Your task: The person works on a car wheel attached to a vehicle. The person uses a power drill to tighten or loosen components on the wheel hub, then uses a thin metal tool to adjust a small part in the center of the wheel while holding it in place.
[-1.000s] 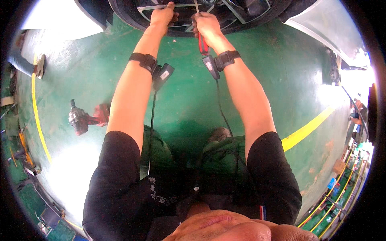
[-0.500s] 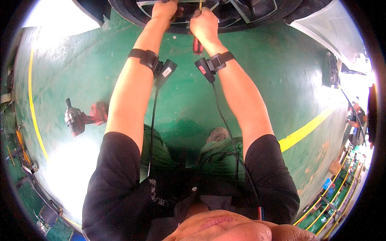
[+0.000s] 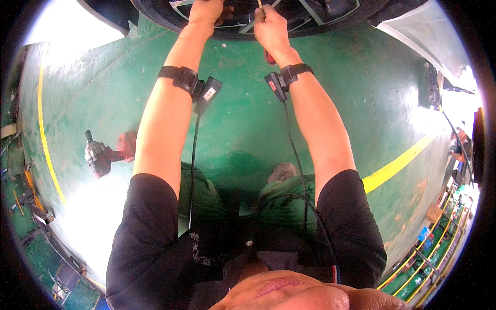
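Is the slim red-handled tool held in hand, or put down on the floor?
Held: the right hand is closed on it, red handle showing beside the wrist, shaft above.

The person wears a black short-sleeved shirt (image 3: 147, 237) with a pale neck button (image 3: 249, 243), white lettering (image 3: 196, 248) at seven o'clock and a red, white and blue stripe (image 3: 336, 274) at five, plus green trousers (image 3: 204, 192) and a greyish shoe (image 3: 282, 172). Behind the left hand (image 3: 206, 12), at eleven o'clock, a black wrist strap (image 3: 178, 76) carries a black box (image 3: 213, 86) with a white label (image 3: 208, 93); behind the right hand (image 3: 272, 30), at one, a matching strap (image 3: 297, 73) carries a dark box (image 3: 279, 94) with a reddish label (image 3: 273, 85). A thin black cable (image 3: 196, 144) trails from each.
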### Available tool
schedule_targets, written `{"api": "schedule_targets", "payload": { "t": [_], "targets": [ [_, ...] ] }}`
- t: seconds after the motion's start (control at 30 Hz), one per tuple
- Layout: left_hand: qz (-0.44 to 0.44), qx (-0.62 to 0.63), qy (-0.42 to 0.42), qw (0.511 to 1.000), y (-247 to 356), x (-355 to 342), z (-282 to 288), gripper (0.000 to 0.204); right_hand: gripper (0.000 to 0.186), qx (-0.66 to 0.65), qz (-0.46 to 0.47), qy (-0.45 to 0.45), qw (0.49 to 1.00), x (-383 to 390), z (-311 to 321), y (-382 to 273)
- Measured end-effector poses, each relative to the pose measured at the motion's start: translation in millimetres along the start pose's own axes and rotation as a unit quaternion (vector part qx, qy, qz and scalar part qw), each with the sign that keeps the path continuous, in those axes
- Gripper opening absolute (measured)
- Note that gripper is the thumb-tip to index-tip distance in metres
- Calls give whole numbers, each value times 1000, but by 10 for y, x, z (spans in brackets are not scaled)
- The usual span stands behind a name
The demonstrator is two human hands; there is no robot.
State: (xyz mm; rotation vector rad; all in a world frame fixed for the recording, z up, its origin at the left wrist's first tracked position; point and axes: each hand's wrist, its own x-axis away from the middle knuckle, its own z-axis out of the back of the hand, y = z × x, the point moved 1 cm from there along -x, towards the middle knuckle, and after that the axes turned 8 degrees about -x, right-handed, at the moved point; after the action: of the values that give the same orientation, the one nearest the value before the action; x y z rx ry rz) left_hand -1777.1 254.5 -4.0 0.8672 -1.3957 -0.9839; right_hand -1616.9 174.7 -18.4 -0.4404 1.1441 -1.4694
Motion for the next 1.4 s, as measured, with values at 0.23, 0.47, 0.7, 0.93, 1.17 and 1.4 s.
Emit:
{"api": "schedule_targets", "payload": {
  "t": [0.23,0.47,0.7,0.93,1.17,1.4],
  "targets": [
    [-7,-19,1,1000,17,-10,-25,34,25,8,18,13,1000,-60,-34,60],
    [3,-15,-1,1000,32,21,-8,34,25,-4,1,-22,1000,-14,129,22],
    [15,-20,-9,1000,66,43,-32,32,22,-15,1,3,1000,-3,106,69],
    [35,-10,-7,999,75,17,-26,32,22,38,12,-38,998,-70,194,67],
    [56,-90,-26,994,113,65,-11,37,22,-8,-13,-37,999,-79,292,122],
    [58,-71,-36,995,126,50,-10,37,16,-13,211,-17,977,-265,361,354]
  ]
}}
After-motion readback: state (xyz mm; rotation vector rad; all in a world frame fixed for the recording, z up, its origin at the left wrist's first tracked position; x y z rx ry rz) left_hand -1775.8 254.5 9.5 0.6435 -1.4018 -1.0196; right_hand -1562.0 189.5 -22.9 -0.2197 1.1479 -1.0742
